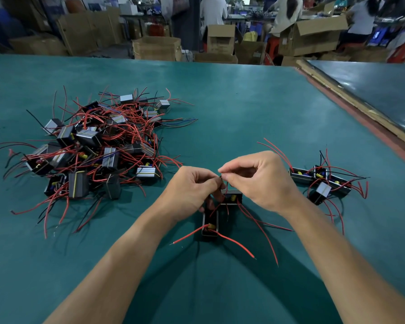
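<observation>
Two small black box modules lie on the green table in front of me: one near module (209, 226) with red wires (239, 245) and a yellow part inside, and a second module (232, 198) just behind it. My left hand (189, 192) and my right hand (260, 181) meet above them, and the fingertips of both pinch thin wire ends at the same spot. Red leads trail from the modules toward me and to the right.
A big tangled heap of black modules with red and black wires (96, 148) lies to the left. A small group of modules (323, 182) sits to the right. The table's right edge (360, 113) runs diagonally. Cardboard boxes (157, 47) and seated people are beyond.
</observation>
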The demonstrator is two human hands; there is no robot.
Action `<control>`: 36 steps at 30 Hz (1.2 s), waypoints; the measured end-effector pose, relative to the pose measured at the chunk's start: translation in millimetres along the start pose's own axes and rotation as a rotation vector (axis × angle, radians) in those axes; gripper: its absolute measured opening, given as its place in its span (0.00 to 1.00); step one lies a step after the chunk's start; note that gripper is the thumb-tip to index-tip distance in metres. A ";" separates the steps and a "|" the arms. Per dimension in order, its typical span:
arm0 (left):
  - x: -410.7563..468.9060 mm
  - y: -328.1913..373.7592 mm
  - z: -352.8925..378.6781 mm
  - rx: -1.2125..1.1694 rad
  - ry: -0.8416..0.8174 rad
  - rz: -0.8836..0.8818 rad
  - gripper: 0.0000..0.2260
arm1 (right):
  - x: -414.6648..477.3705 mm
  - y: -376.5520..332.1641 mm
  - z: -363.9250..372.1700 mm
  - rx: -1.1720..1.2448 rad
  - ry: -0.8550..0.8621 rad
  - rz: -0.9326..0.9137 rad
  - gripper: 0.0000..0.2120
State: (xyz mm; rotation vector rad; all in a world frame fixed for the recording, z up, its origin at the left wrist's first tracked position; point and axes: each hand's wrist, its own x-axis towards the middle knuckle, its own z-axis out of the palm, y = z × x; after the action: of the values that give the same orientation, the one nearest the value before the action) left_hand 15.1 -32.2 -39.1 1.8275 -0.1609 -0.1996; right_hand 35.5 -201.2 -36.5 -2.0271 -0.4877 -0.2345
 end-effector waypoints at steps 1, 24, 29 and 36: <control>0.0 0.6 0.3 -0.003 0.002 0.000 0.12 | -0.7 -1.1 -0.6 0.010 -0.014 -0.001 0.11; -0.4 -3.5 0.4 0.027 0.005 0.014 0.11 | 2.7 4.5 -4.0 -0.071 -0.080 0.087 0.08; 0.2 -4.7 0.0 0.033 -0.001 0.019 0.11 | 2.1 3.1 -4.6 -0.136 -0.063 0.050 0.10; 0.5 -4.3 -0.5 0.025 0.000 0.005 0.11 | 1.8 2.4 -5.2 -0.156 -0.034 0.040 0.09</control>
State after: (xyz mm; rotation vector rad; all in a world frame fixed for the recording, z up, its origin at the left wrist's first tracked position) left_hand 15.7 -30.8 -43.1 1.8515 -0.1688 -0.1954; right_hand 38.3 -206.4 -35.2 -2.1933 -0.4618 -0.2204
